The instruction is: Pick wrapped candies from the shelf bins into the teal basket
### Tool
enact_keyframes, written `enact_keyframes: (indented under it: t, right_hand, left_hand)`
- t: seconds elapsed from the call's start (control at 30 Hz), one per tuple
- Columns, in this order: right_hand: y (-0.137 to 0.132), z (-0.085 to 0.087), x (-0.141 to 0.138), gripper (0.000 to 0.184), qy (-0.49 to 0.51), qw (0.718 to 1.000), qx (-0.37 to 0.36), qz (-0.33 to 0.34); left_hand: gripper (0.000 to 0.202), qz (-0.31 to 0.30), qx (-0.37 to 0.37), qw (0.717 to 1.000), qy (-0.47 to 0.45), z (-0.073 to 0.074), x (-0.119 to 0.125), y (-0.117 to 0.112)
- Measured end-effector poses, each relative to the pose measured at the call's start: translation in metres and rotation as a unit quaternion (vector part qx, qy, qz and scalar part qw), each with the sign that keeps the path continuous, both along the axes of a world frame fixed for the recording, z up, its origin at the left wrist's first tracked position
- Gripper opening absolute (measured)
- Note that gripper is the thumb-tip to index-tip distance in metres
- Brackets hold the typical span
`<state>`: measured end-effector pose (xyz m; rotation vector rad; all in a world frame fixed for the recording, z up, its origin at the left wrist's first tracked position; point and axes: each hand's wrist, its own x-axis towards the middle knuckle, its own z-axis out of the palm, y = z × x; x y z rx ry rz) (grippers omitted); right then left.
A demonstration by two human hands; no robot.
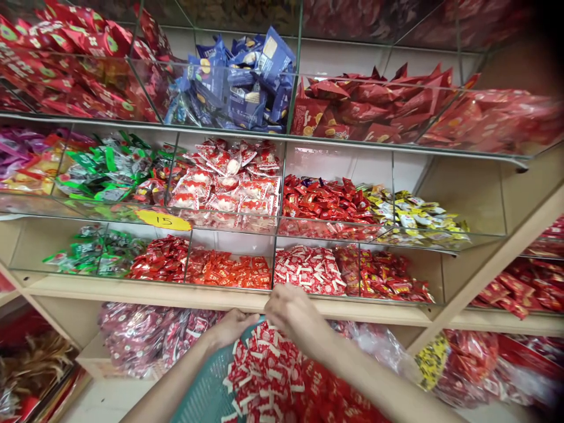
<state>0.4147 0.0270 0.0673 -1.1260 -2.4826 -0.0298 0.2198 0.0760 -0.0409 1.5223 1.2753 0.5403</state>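
My left hand (232, 326) grips the far rim of a green plastic basket (207, 382) held low in front of me. The basket is heaped with small red-and-white wrapped candies (264, 370). My right hand (288, 308) hovers over the heap with its fingers curled down, at the front lip of the lowest glass bin. That bin holds the same red-and-white candies (308, 269). Whether the right hand's fingers hold any candy is hidden.
Glass-fronted bins fill wooden shelves: green, red and orange sweets on the lowest row, red and yellow packs above, blue packets (247, 82) on top. A yellow price tag (163, 221) reads 15. Clear bags of red sweets (145, 338) lie under the bottom shelf.
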Motion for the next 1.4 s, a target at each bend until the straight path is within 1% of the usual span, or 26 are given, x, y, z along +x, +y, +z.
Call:
enact_keyframes:
  t: [0.03,0.1,0.17,0.27,0.37,0.5,0.63,0.8,0.93,1.07,1.23,1.4]
  right_hand:
    - [0.011,0.007,0.014,0.015,-0.005,1.0,0.002,-0.019]
    - [0.031,0.014,0.039,0.014,-0.029,0.998,0.011,-0.061]
    - [0.047,0.015,0.058,0.012,-0.055,0.994,0.018,-0.089]
    - [0.059,0.01,0.071,0.011,-0.082,0.992,0.015,-0.094]
    - [0.064,0.004,0.071,0.011,-0.09,0.992,-0.001,-0.092]
    - [0.071,0.0,0.065,0.013,-0.081,0.993,-0.034,-0.081]
    - [0.079,-0.001,0.062,0.013,-0.084,0.991,-0.067,-0.074]
    - [0.086,-0.008,0.064,0.012,-0.069,0.992,-0.083,-0.071]
    - [0.087,-0.013,0.065,0.014,-0.04,0.995,-0.06,-0.067]
    - [0.084,-0.011,0.063,0.017,-0.055,0.995,-0.016,-0.087]
    - [0.082,-0.011,0.061,0.02,-0.073,0.991,0.012,-0.111]
    - [0.081,-0.011,0.065,0.02,-0.039,0.992,0.02,-0.12]
  left_hand:
    - [0.061,-0.002,0.003,1.0,0.012,0.003,0.0,-0.002]
    - [0.061,-0.009,0.009,1.0,0.025,0.009,0.001,-0.004]
    - [0.062,-0.02,0.012,1.0,0.019,0.012,0.002,-0.006]
    - [0.062,-0.03,0.012,0.999,-0.006,0.01,0.002,-0.005]
    - [0.062,-0.03,0.004,0.999,-0.017,0.007,0.002,-0.004]
    - [0.062,-0.023,-0.012,0.999,-0.026,0.009,0.002,-0.006]
    - [0.064,-0.004,-0.013,1.0,0.01,0.01,0.001,-0.007]
    - [0.067,-0.006,-0.004,1.0,0.025,0.004,-0.001,-0.004]
    - [0.067,-0.001,-0.004,0.999,0.032,0.003,-0.001,-0.003]
    - [0.066,-0.002,-0.008,0.999,0.033,0.006,0.0,-0.004]
    - [0.065,-0.022,-0.02,0.999,-0.015,0.008,0.001,-0.006]
    - [0.067,-0.004,-0.012,1.0,0.017,0.005,0.0,-0.005]
